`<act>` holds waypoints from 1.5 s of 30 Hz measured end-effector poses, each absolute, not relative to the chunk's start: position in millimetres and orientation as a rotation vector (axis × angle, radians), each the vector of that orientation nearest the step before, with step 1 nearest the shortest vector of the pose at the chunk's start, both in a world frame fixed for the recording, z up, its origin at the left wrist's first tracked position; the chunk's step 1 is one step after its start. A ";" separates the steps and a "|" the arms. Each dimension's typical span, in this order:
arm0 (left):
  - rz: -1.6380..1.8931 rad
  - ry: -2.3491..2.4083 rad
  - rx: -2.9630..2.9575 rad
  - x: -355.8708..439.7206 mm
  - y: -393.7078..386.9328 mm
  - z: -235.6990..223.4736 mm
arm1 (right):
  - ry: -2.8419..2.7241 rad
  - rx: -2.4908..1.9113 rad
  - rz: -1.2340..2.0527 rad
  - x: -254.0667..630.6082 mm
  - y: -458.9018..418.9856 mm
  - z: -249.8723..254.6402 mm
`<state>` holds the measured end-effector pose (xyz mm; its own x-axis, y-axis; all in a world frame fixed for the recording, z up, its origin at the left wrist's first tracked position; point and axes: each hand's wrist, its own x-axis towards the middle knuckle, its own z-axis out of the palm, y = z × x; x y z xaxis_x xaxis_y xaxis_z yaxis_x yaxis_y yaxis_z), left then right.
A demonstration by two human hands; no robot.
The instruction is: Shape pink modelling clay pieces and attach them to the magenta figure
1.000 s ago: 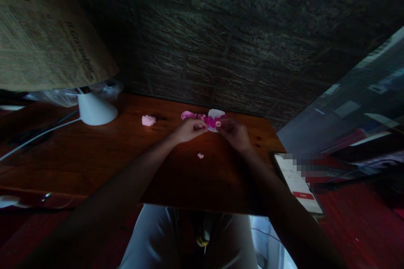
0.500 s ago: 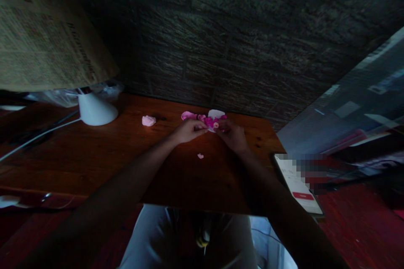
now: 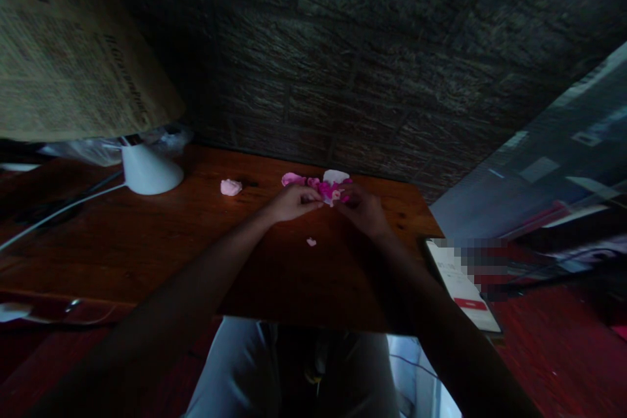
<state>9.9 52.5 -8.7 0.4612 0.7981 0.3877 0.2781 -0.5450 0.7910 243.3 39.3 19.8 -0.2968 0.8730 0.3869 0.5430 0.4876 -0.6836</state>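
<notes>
My left hand and my right hand meet over a wooden table, fingers pinched on a bright pink clay piece that lies against a small white base. A paler pink lump touches the piece on its left. Another pale pink lump lies apart, further left. A tiny pink crumb sits on the table below my hands.
A white lamp base with a newspaper-print shade stands at the back left, its cable trailing left. A phone with a lit screen lies at the table's right edge. A dark brick wall rises behind.
My hands stay in place; the fingers of both have shifted slightly on the pink clay, the right fingertips closing in toward the left.
</notes>
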 end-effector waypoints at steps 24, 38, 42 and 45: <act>1.068 0.788 1.824 16.0 39.5 14.4 | -1.944 -1.011 0.816 229.1 24.1 24.0; 1.147 0.846 1.711 14.3 35.5 22.1 | -2.434 -0.713 1.157 216.2 8.1 19.3; 1.116 0.793 1.667 14.4 36.4 20.6 | -2.291 -0.749 1.157 229.6 16.8 29.2; 1.137 0.773 1.583 13.6 39.7 16.2 | -2.199 -0.779 1.106 237.9 24.4 31.2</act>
<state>13.6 39.7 16.2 0.3544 0.8869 0.2964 -0.0509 -0.2982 0.9531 237.9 24.4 31.2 -0.6791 0.7022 0.2140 0.2470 0.4931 -0.8342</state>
